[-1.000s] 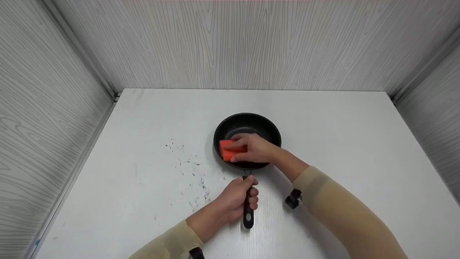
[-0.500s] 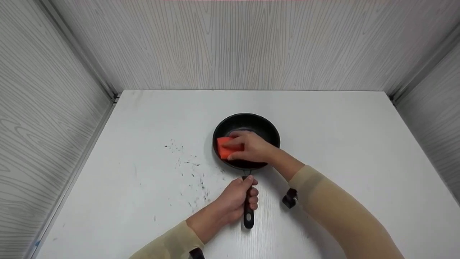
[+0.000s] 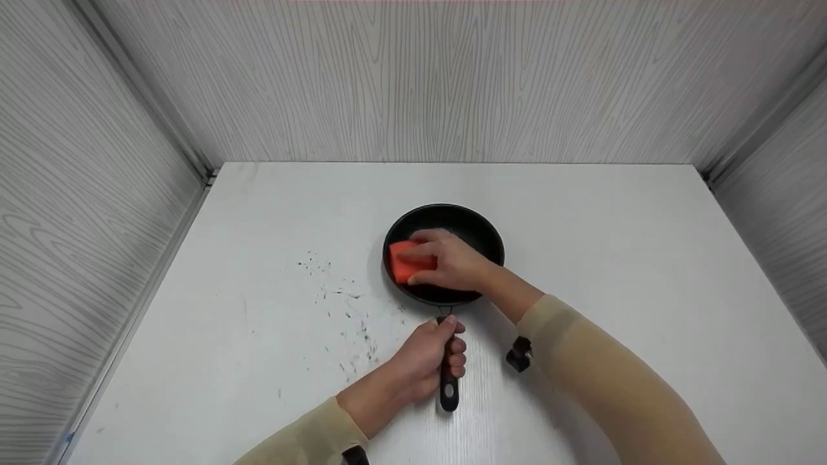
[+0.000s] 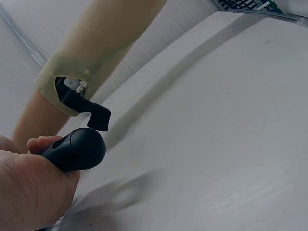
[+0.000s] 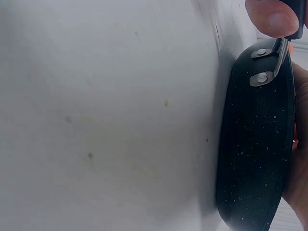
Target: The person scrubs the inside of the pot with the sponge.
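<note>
A black frying pan [image 3: 475, 236] sits on the white table, its handle [image 3: 449, 394] pointing toward me. My left hand [image 3: 420, 358] grips that handle, thumb on top; in the left wrist view the rounded handle end [image 4: 84, 149] sticks out of the fist. Inside the pan, my right hand [image 3: 449, 258] holds an orange-red sponge [image 3: 404, 261] against the left part of the pan, thumb on the near side and fingers over the top. From the right wrist view I see the pan's speckled outer side [image 5: 255, 139] and riveted bracket; the sponge is mostly hidden there behind the pan's rim.
Dark specks and scuffs [image 3: 349, 316] mark the white table [image 3: 601, 258] left of the pan. Wood-grain panels [image 3: 446, 77] enclose the back and both sides. A black wrist mount [image 3: 519, 354] hangs under the right sleeve.
My right hand and the sponge have shifted slightly away from me and to the left inside the pan. The left hand keeps its grip on the handle, and the pan stays nearly in place.
</note>
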`<action>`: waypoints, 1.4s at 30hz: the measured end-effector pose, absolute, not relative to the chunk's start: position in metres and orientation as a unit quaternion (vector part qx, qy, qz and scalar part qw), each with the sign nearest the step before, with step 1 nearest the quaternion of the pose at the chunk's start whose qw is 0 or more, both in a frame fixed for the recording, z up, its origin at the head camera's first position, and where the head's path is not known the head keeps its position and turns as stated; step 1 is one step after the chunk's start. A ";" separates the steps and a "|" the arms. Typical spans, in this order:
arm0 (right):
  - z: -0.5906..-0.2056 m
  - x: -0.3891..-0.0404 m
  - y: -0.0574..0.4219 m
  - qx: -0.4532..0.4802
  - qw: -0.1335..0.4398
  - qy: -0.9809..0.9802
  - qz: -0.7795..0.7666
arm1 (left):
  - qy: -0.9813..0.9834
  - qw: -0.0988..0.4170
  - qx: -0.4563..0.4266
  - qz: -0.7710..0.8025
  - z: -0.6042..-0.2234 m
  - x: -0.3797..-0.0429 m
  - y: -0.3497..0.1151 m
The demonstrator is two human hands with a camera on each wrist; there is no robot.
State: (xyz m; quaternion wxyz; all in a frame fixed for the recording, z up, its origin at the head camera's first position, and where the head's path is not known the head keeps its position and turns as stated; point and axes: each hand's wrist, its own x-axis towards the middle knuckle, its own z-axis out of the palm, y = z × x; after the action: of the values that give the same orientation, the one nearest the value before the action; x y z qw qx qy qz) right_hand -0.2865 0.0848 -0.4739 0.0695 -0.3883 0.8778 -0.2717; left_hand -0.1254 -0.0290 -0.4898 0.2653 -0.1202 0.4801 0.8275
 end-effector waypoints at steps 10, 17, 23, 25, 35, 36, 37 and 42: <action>-0.473 -0.290 0.082 -0.399 0.059 0.888 -0.221 | 0.473 0.271 -0.111 0.831 -0.491 -0.126 -0.031; -0.475 -0.291 0.080 -0.400 0.058 0.891 -0.207 | 0.455 0.289 -0.092 0.837 -0.497 -0.127 -0.037; -0.476 -0.295 0.079 -0.413 0.043 0.887 -0.204 | 0.421 0.308 -0.074 0.850 -0.501 -0.129 -0.040; -0.477 -0.296 0.079 -0.412 0.044 0.888 -0.200 | 0.410 0.314 -0.069 0.853 -0.502 -0.130 -0.041; -0.471 -0.298 0.076 -0.413 0.053 0.898 -0.144 | 0.392 0.318 -0.065 0.861 -0.501 -0.129 -0.041; -0.471 -0.299 0.076 -0.414 0.051 0.898 -0.138 | 0.393 0.317 -0.064 0.860 -0.501 -0.129 -0.041; -0.471 -0.299 0.076 -0.414 0.050 0.899 -0.135 | 0.395 0.317 -0.063 0.860 -0.501 -0.129 -0.041; -0.474 -0.302 0.078 -0.419 0.035 0.897 -0.137 | 0.401 0.313 -0.065 0.859 -0.501 -0.127 -0.040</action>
State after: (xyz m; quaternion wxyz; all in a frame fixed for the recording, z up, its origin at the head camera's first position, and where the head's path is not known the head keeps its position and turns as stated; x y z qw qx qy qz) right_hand -0.3023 0.0776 -0.4743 0.0350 -0.4194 0.8967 -0.1373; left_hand -0.1274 -0.0397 -0.5010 0.3132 -0.0649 0.4006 0.8586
